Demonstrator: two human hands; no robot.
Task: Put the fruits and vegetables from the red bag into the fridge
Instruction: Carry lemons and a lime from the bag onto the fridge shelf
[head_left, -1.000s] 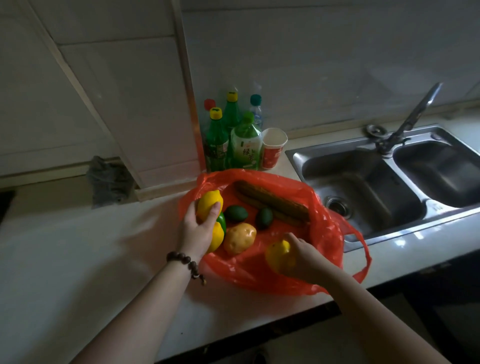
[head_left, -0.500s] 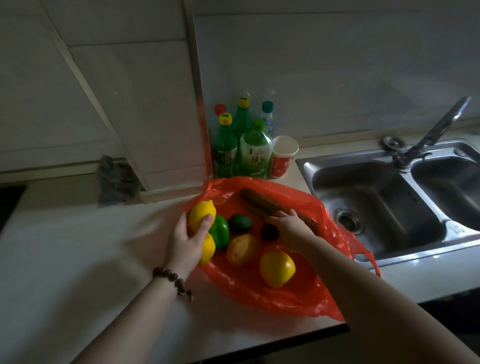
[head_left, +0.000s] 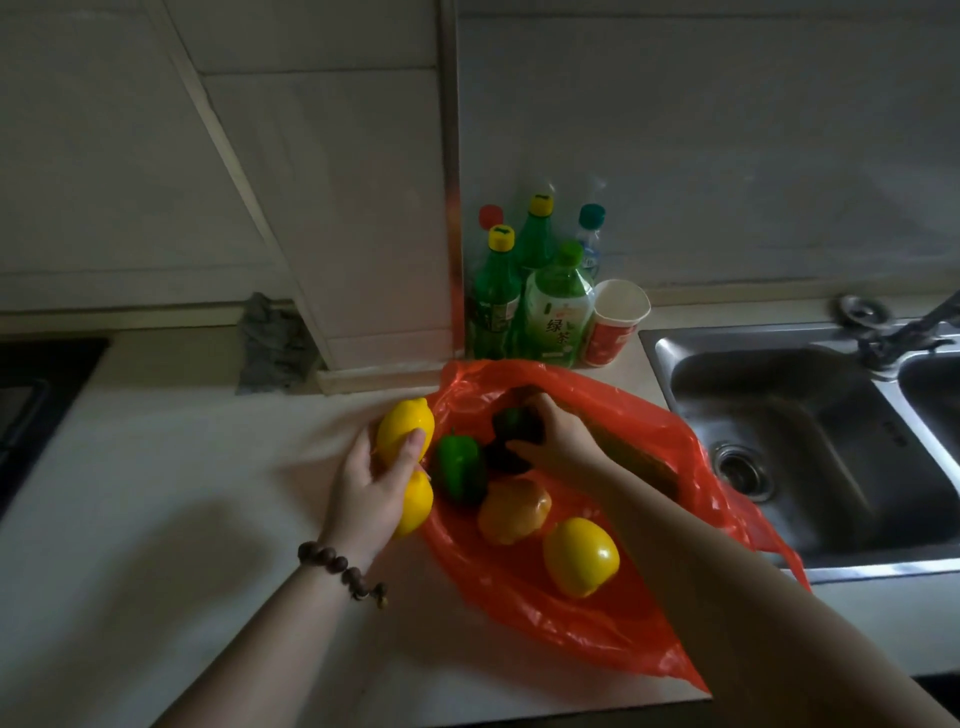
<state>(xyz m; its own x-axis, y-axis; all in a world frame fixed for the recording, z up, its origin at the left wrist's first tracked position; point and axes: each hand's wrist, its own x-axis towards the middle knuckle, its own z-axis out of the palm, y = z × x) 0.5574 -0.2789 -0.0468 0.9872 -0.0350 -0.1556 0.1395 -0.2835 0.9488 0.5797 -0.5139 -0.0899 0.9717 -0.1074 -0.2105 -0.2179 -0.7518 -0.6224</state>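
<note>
A red plastic bag (head_left: 582, 623) lies open on the pale counter. My left hand (head_left: 366, 488) holds two yellow lemons (head_left: 405, 428) at the bag's left edge. My right hand (head_left: 558, 439) reaches into the bag, its fingers curled round a dark green avocado (head_left: 511, 423). A second dark avocado (head_left: 504, 460) lies just below it. In the bag also lie a green pepper (head_left: 460, 467), a tan potato (head_left: 514, 509), a yellow lemon (head_left: 582, 556) and a long brownish vegetable (head_left: 634, 452) partly hidden by my right arm.
Several green bottles (head_left: 550, 312) and a red paper cup (head_left: 613, 325) stand behind the bag against the wall. A steel double sink (head_left: 810, 431) with a tap (head_left: 914, 327) is at the right. A grey cloth (head_left: 272, 345) lies at the back left.
My right hand let go of the lemon at the bag's front, moved to the back of the bag and closed on an avocado. My left hand kept its two lemons.
</note>
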